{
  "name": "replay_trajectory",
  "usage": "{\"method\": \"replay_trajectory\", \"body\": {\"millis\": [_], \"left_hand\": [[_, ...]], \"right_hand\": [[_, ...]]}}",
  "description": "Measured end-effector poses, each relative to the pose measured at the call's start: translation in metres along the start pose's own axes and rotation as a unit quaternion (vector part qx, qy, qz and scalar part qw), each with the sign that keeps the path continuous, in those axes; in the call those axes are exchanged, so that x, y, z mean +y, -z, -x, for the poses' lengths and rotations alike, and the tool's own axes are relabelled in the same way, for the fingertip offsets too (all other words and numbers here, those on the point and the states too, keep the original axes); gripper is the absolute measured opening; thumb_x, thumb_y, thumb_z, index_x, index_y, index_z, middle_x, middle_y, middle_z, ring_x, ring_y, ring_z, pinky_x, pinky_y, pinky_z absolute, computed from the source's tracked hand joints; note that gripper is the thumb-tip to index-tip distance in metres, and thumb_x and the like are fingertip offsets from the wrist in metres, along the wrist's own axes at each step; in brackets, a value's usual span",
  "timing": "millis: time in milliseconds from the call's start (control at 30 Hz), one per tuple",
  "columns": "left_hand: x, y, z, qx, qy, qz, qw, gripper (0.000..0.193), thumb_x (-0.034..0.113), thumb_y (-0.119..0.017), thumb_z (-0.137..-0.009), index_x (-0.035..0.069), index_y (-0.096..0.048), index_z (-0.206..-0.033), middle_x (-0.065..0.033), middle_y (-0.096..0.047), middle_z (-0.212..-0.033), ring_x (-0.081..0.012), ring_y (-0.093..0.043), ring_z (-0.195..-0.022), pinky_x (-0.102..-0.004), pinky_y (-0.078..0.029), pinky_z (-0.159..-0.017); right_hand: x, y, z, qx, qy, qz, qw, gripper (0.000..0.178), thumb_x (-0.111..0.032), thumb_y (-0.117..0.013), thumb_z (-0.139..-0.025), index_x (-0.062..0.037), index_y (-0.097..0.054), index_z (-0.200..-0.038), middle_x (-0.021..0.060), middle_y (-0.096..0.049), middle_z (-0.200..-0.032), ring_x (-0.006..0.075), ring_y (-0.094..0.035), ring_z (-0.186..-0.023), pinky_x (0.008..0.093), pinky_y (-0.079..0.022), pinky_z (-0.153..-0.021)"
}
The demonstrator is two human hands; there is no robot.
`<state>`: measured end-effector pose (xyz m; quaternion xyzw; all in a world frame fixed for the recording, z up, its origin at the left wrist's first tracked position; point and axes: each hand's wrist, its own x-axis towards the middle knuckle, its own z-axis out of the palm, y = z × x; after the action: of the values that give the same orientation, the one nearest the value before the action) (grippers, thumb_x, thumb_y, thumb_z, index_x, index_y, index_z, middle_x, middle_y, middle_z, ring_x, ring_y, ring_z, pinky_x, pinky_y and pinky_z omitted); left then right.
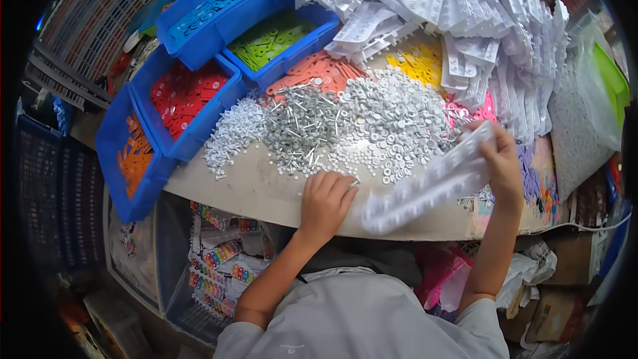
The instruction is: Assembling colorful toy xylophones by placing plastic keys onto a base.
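"When you look at the right hand [503,159], what is it doing?"

"It is closed on one end of a long white strip [432,183] with bumps. The strip looks a bit blurry."

"Where is the strip?"

"Over the counter [259,189], right of the middle. Its other end reaches left, toward the front edge."

"And the left hand [325,203]?"

"It is at the front edge, near the middle. Its fingers are bent and close together, with the tips near some tiny white dots [345,158]. I can't tell if it pinches one."

"What's behind the hands?"

"Heaps of silver pins [302,126] and white rings [402,110]. More strips [505,46] are piled toward the back right corner, and blue bins [199,56] sit by the left edge."
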<state>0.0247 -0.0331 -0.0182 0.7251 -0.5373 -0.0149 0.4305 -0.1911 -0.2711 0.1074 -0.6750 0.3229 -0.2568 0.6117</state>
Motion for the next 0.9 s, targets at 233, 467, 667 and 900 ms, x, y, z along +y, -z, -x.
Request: {"method": "replay_trajectory", "body": {"millis": [233,467,667,900], "left_hand": [[0.0,-0.018,-0.008,-0.08,-0.024,-0.079,0.993,0.016,0.016,-0.077,-0.082,0.009,-0.07,-0.095,-0.0045,-0.057,-0.09,-0.0257,-0.055,-0.09,-0.0396,-0.041,-0.081],[-0.001,0.002,0.001,-0.032,-0.003,-0.095,0.995,0.013,0.013,-0.074,-0.085,0.008,-0.07,-0.096,-0.0057,-0.058,-0.088,-0.0269,-0.055,-0.089,-0.0404,-0.041,-0.082],[-0.013,0.021,0.004,0.005,0.027,-0.127,0.992,0.013,0.011,-0.071,-0.088,0.008,-0.069,-0.1,-0.0065,-0.059,-0.091,-0.0273,-0.056,-0.09,-0.0416,-0.041,-0.083],[-0.039,0.04,-0.009,0.039,0.077,-0.2,0.976,0.01,0.009,-0.067,-0.088,0.008,-0.069,-0.098,-0.0075,-0.061,-0.091,-0.0283,-0.056,-0.092,-0.0414,-0.04,-0.084]], "right_hand": [[0.043,-0.046,-0.018,-0.166,-0.063,0.179,0.968,0.038,-0.024,-0.081,-0.081,0.0021,-0.073,-0.107,0.0086,-0.074,-0.105,0.019,-0.07,-0.092,0.0326,-0.053,-0.084],[0.048,-0.1,-0.049,-0.059,0.177,0.417,0.889,0.037,-0.025,-0.084,-0.075,-0.0025,-0.071,-0.1,0.0124,-0.071,-0.097,0.0311,-0.067,-0.089,0.0395,-0.051,-0.079],[0.097,-0.1,-0.043,-0.045,0.342,0.442,0.828,0.025,-0.016,-0.08,-0.075,-0.0064,-0.069,-0.095,0.008,-0.067,-0.097,0.0301,-0.06,-0.095,0.0412,-0.046,-0.083],[0.079,-0.076,0.023,0.2,0.374,0.438,0.793,0.011,-0.003,-0.073,-0.084,-0.003,-0.069,-0.094,0.0102,-0.065,-0.092,0.0311,-0.059,-0.091,0.0425,-0.045,-0.084]]}}
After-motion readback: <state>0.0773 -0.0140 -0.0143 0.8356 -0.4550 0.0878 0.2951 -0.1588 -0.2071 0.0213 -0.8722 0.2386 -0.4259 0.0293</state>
